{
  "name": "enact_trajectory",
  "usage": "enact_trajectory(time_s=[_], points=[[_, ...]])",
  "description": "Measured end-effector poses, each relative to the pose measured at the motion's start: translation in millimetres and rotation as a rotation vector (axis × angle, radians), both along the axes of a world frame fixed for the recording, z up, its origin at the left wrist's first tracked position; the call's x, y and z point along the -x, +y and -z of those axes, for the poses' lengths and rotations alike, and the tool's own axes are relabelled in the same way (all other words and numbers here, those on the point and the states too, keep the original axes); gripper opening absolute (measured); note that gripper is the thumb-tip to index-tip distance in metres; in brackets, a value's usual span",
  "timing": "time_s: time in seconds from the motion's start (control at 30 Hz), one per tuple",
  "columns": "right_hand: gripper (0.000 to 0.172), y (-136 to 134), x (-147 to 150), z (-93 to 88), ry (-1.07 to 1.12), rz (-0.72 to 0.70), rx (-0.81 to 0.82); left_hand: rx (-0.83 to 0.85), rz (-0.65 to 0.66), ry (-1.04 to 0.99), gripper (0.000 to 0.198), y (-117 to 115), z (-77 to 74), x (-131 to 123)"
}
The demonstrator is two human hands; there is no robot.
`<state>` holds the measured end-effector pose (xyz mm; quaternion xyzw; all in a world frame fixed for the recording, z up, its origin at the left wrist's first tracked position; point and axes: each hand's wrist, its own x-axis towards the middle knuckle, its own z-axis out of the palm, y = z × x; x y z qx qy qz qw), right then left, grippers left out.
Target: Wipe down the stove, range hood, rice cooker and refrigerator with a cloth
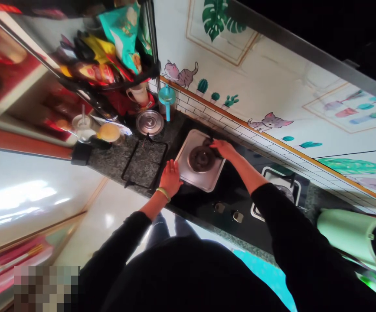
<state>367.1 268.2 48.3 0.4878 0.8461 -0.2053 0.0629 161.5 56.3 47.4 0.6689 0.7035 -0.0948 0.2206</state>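
Note:
A square metal drip tray (196,182) with a dark round burner (201,159) in its middle sits on the black glass gas stove (194,203). My left hand (170,178), with a pale bangle at the wrist, rests at the tray's left edge, its fingers stretched out. At the tray's far right corner is my right hand (223,148), fingers bent around something small and dark that I cannot make out. Left of the tray, the black pan support (165,151) lies on the speckled granite counter (112,161).
A second burner (285,193) stands to the right, with two knobs (219,207) in front. Behind on the left are a steel lid (149,123), a blue-topped container (167,95) and a loaded black rack (155,71). A green cylindrical container (344,229) lies at the right.

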Motion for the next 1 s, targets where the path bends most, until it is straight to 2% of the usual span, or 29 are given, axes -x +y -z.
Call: enact_trajectory(time_s=[0.07, 0.1, 0.23, 0.3, 0.37, 0.43, 0.5, 0.63, 0.73, 0.8, 0.9, 1.0], points=[[0.064, 4.4, -12.8, -4.9, -0.061, 0.071, 0.022, 0.001, 0.007, 0.0, 0.099, -0.2, 0.5, 0.1], [0.065, 9.4, -9.1, -5.8, -0.076, 0.089, 0.037, 0.001, 0.009, 0.0, 0.099, -0.2, 0.9, 0.0], [0.062, 22.7, 52.5, 0.7, -0.041, 0.069, 0.061, -0.009, 0.001, -0.009, 0.1, -0.1, 3.0, -0.9], [0.064, 10.3, 81.7, 4.3, 0.003, 0.031, 0.081, -0.014, 0.002, -0.01, 0.1, -0.4, 3.8, -1.0], [0.062, -13.0, 95.4, 6.0, 0.051, -0.046, 0.12, -0.019, 0.007, -0.006, 0.099, -0.9, 3.9, -0.6], [0.056, -33.3, 95.7, 7.1, 0.105, -0.143, 0.161, -0.026, 0.009, -0.005, 0.098, -1.3, 3.4, 0.1], [0.053, -37.3, 88.8, 8.6, 0.147, -0.206, 0.18, -0.028, 0.008, -0.012, 0.098, -1.5, 2.8, 0.6], [0.059, -0.8, 70.2, 10.5, 0.16, -0.157, 0.14, -0.017, 0.004, -0.02, 0.098, -1.3, 3.0, 0.7], [0.054, 15.7, 58.7, 10.0, 0.142, -0.089, 0.085, -0.023, 0.001, -0.028, 0.099, -1.5, 5.0, 0.7], [0.05, 7.9, 54.1, 9.6, 0.155, -0.08, 0.09, -0.027, -0.003, -0.041, 0.098, -2.0, 6.6, 1.0], [0.052, -12.9, 55.1, 12.6, 0.257, -0.139, 0.127, -0.029, 0.007, -0.041, 0.096, -3.1, 8.9, 1.9], [0.048, -14.8, 66.7, 21.8, 0.311, -0.225, 0.072, -0.034, 0.026, -0.027, 0.097, -3.9, 9.8, 2.8]])
